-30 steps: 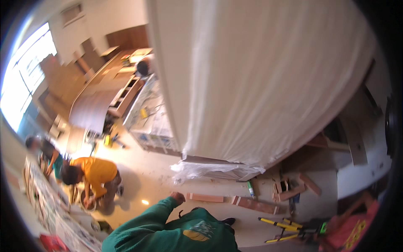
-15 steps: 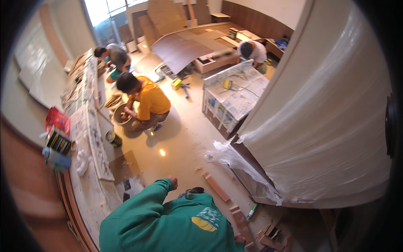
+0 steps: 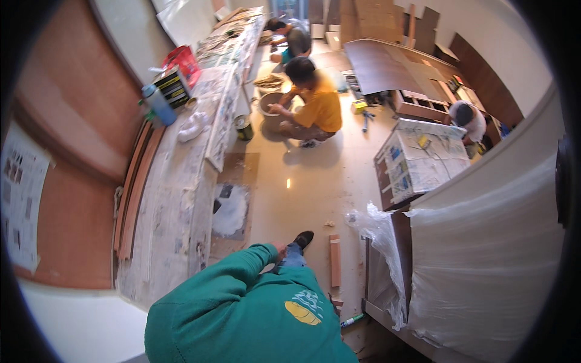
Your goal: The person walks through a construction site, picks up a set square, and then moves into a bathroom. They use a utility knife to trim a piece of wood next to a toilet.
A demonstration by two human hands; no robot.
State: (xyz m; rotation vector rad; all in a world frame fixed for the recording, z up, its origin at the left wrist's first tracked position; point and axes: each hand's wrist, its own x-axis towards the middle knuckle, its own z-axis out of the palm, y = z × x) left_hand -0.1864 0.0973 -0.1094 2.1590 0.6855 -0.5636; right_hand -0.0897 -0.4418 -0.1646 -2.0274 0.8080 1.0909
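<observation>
My left hand hangs in front of me at the end of a green sleeve, beside my jeans leg and dark shoe. Only a small part of it shows, so its fingers cannot be made out, and I see nothing held there. My right hand is out of sight behind the green sweatshirt. A short wooden strip lies on the floor to the right of my foot, and a green-and-white tube lies nearer to me.
A long paper-covered bench runs along the left, bearing a blue bottle, a black tin and a red bag. A person in yellow crouches over a bucket. Plastic-wrapped panelling stands at right.
My view has swung left, so the room shifts right in the picture. My leg and shoe have come into sight, stepping forward. My right hand has dropped out of view.
</observation>
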